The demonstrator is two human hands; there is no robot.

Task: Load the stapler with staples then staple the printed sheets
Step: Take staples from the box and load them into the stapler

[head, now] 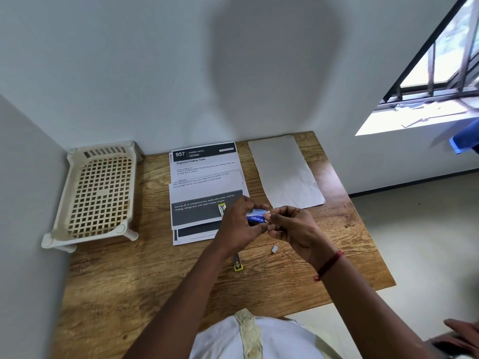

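- We hold the box, blue and white, at frame centre, above the table. The left hand pinches its left end with curled fingers and thumb. The right hand pinches its right end the same way.
- The stapler, judged from a yellow-tipped metal part, lies below centre, partly hidden by the left wrist. We cannot tell whether it is open.
- The sheets lie fanned, above and left of the hands. A small grey strip, likely staples, lies alone just below the right hand.
- Risk: opening the box with a sharp pull may scatter staples over the table, since strips break easily.
- Risk: the left forearm passes over the stapler and may knock it.
- Risk: the sheets are not squared, so stapling them as they lie would bind them askew.
- Surface: wood-grain table, set in a corner. A cream rack stands at the left. A blank sheet lies right of the sheets.
- Room: pale wall, barred window at upper right, light floor at right.
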